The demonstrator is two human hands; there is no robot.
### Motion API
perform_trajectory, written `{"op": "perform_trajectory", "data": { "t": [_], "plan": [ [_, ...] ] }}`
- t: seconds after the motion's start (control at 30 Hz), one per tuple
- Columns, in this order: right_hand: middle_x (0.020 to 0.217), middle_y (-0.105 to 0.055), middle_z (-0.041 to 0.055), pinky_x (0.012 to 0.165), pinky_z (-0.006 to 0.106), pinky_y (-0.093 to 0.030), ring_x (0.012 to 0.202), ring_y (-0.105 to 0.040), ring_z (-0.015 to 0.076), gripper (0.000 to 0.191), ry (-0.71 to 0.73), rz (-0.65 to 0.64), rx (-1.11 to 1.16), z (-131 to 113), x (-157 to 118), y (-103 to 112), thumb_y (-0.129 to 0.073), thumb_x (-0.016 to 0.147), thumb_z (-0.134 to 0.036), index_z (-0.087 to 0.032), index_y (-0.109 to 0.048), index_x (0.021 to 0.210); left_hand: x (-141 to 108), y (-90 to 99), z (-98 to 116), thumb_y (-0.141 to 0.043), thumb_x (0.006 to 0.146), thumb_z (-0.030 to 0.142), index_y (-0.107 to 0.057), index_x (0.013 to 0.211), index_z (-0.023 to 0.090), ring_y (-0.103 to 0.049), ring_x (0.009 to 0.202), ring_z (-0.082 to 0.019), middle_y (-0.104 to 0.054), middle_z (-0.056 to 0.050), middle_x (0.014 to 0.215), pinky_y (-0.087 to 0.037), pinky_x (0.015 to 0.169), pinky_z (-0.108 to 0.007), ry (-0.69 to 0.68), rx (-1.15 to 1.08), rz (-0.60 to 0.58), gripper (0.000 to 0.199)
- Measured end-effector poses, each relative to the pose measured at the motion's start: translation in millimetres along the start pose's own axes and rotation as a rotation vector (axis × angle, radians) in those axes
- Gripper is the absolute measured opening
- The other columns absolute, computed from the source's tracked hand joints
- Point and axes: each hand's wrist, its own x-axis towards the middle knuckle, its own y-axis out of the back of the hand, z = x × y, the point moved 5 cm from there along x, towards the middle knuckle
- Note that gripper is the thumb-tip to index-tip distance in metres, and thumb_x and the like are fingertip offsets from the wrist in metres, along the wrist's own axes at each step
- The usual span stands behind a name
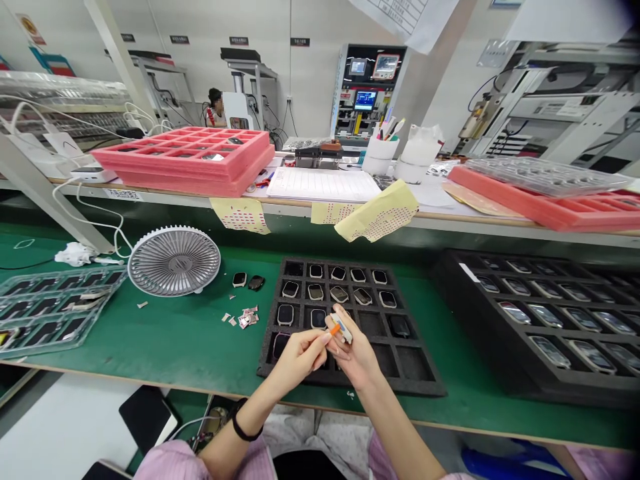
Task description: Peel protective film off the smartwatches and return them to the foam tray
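So, I've got a small, pale, squarish watch-like piece [343,329] in my right hand [359,357], fingers curled round it, just above the near part of a flat black foam tray with square pockets [420,387]. My left hand [304,350] is pinched on a slim orange piece [335,330] right up against it. Can't tell whether that's a separate tool or part of the same thing, my fingers cover too much.

My guess is the watch-like piece is light and stiff, maybe smooth enough to slip and easy to scratch, so I'd take it by its side edges and stay off the flat face. The slim orange piece looks like plastic, so probably light too, best pinched near its end.

Around me: dark-faced, pale-rimmed watch cases [285,315] fill a lot of the pockets, and my own hands and wrists block a few near ones. To the left on the green worktop [175,340] there's a little pile of pale scraps with pinkish marks [247,318], two loose dark-faced watch pieces [239,279] behind it, and a round grey fan [181,263]. A thick black foam block [470,333] holding more cases hems in the right side.
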Motion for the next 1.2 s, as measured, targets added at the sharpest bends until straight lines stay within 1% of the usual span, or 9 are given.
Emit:
{"op": "perform_trajectory", "data": {
  "t": [0.17,0.33,0.43,0.53,0.67,0.8,1.0,1.1,1.2],
  "plan": [
    [0.046,-0.039,-0.0117,0.030,0.013,-0.018,0.032,-0.018,0.0012,0.025,0.077,0.028,-0.105,-1,-4,2,-0.069,0.076,-0.034,-0.021,-0.049,0.077,6,5.3,-1,-0.049,0.082,0.058,-0.054,0.063,0.015,-0.026,0.034,-0.004,-0.036,0.009,0.038,-0.022,0.037,-0.018,0.016,-0.030,0.085,0.047],
    [0.054,-0.046,-0.0095,0.034,0.015,-0.027,0.036,-0.031,0.0037,0.027,0.182,0.091,-0.331,4,-14,-1,-0.066,0.078,-0.041,-0.023,-0.050,0.090,9,-2.6,1,-0.057,0.077,0.058,-0.049,0.066,0.017,-0.049,0.044,-0.009,-0.050,0.004,0.050,-0.040,0.045,-0.021,-0.003,-0.098,0.101,0.043],
    [0.053,-0.042,-0.0099,0.037,0.017,-0.030,0.039,-0.034,0.0061,0.025,0.258,0.085,-0.497,3,-15,2,-0.060,0.083,-0.045,-0.024,-0.048,0.093,7,1.7,-2,-0.055,0.079,0.055,-0.044,0.065,0.018,-0.041,0.041,-0.007,-0.044,0.007,0.051,-0.035,0.044,-0.019,-0.018,-0.063,0.172,0.041],
    [0.065,-0.048,-0.0065,0.044,0.022,-0.036,0.044,-0.041,0.0086,0.024,0.452,0.194,-0.741,-25,-15,21,-0.052,0.087,-0.046,-0.025,-0.047,0.098,1,29.3,-4,-0.051,0.082,0.053,-0.042,0.065,0.019,-0.028,0.041,-0.006,-0.033,0.009,0.050,-0.027,0.042,-0.019,-0.030,0.039,0.288,0.039],
    [0.088,-0.061,0.0050,0.069,0.032,-0.045,0.077,-0.058,0.0196,0.024,0.604,0.429,-1.338,-76,-11,60,-0.047,0.088,-0.044,-0.023,-0.051,0.100,-13,93.6,-6,-0.046,0.084,0.051,-0.042,0.063,0.019,-0.035,0.048,-0.009,-0.036,0.006,0.053,-0.028,0.049,-0.020,-0.026,0.442,0.473,0.038],
    [0.088,-0.064,0.0079,0.077,0.039,-0.044,0.085,-0.057,0.0256,0.020,0.523,0.328,-1.726,-85,8,88,-0.041,0.088,-0.035,-0.021,-0.055,0.091,-31,143.8,-19,-0.042,0.085,0.045,-0.047,0.065,0.021,-0.044,0.049,-0.014,-0.046,0.002,0.054,-0.028,0.052,-0.022,0.163,0.855,0.608,0.032],
    [0.097,-0.063,0.0110,0.081,0.041,-0.043,0.095,-0.056,0.0275,0.028,0.625,0.283,-1.914,-82,5,93,-0.037,0.091,-0.034,-0.021,-0.061,0.097,-49,168.5,-34,-0.038,0.088,0.042,-0.053,0.079,0.021,-0.061,0.060,-0.024,-0.062,-0.005,0.063,-0.034,0.053,-0.024,0.350,1.054,0.667,0.028],
    [0.095,-0.059,0.0144,0.076,0.042,-0.044,0.090,-0.057,0.0296,0.032,0.681,0.512,-2.028,-102,-13,101,-0.037,0.091,-0.037,-0.018,-0.062,0.097,-54,178.3,-30,-0.039,0.087,0.049,-0.056,0.095,0.020,-0.065,0.071,-0.029,-0.069,-0.009,0.078,-0.040,0.057,-0.027,0.331,1.044,0.751,0.034],
    [0.087,-0.058,0.0175,0.066,0.043,-0.043,0.083,-0.056,0.0329,0.036,0.561,0.756,-2.252,-118,-25,114,-0.037,0.092,-0.038,-0.013,-0.063,0.091,-57,182.2,-24,-0.037,0.087,0.052,-0.057,0.097,0.020,-0.065,0.069,-0.028,-0.068,-0.009,0.077,-0.043,0.058,-0.028,0.289,1.020,0.787,0.039]
  ]
}}
